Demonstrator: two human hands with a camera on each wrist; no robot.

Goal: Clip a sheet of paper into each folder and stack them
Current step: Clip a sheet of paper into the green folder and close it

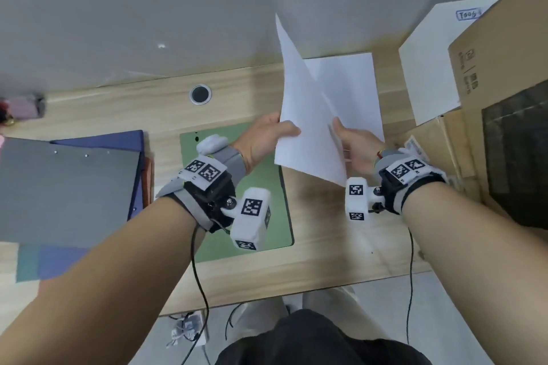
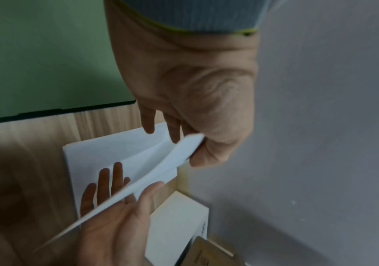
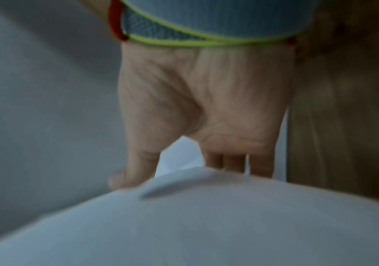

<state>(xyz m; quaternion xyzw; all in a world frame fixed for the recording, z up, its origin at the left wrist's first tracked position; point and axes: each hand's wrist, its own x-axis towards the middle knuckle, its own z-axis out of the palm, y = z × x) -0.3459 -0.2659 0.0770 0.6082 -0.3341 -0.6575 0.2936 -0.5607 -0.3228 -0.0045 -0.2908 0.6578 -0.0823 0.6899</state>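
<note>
A white sheet of paper [image 1: 305, 115] is held up, tilted, over the desk between both hands. My left hand [image 1: 289, 131] pinches its left edge, thumb on top; the left wrist view shows that pinch [image 2: 188, 147] on the sheet [image 2: 152, 178]. On the sheet's right side is my right hand [image 1: 341, 133], thumb above and fingers underneath, as the right wrist view [image 3: 172, 172] shows over the sheet [image 3: 206, 225]. A stack of white paper [image 1: 353, 89] lies flat behind it. A closed green folder [image 1: 275, 216] lies under my left wrist.
A grey folder [image 1: 68, 190] on a blue one [image 1: 103, 139] lies at the left. Cardboard boxes [image 1: 504, 53] and a white box [image 1: 430, 62] crowd the right edge. A round cable hole [image 1: 200, 94] sits near the wall. Cables hang below the desk's front edge.
</note>
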